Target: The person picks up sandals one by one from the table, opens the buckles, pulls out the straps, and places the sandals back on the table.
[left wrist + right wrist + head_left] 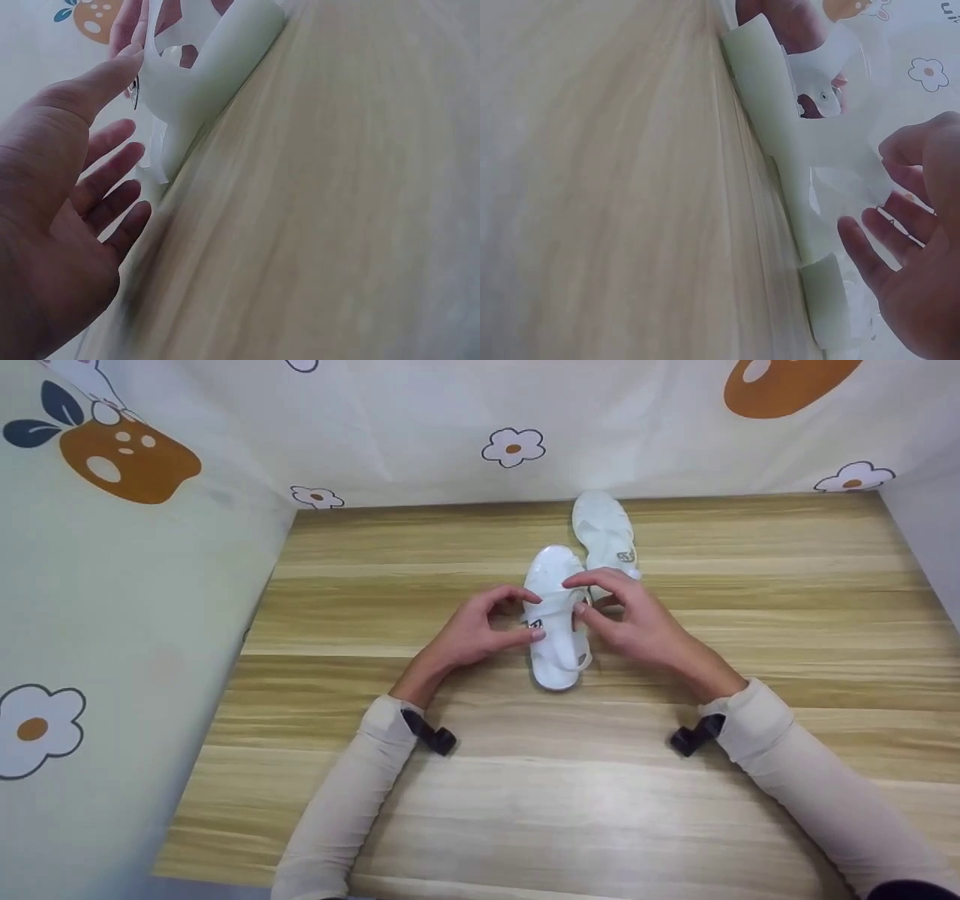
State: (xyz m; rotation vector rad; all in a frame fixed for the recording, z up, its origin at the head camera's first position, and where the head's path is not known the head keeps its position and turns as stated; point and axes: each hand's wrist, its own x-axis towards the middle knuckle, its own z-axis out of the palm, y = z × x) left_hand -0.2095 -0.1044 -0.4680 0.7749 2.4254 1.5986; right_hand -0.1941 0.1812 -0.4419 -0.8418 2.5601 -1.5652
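Note:
A white sandal (556,660) lies sole down on the wooden table, its toe end away from me and a small dark buckle (535,624) on its left side. My left hand (480,626) is at that side, thumb and index tips apart at the straps; in the left wrist view its other fingers (124,196) are spread. On the opposite side, my right hand (637,619) has its thumb and index tips at the straps, apart from each other. In the right wrist view, its fingers (866,251) extend loosely beside the sandal. Behind it lies a second white sandal (600,519), partly hidden by my right hand.
The wood-grain table (540,795) reaches back to a pale curtain (420,435) printed with flowers and orange fruit. Another printed sheet (150,607) hangs along the left. Black wrist cameras (442,741) stick out from both sleeves.

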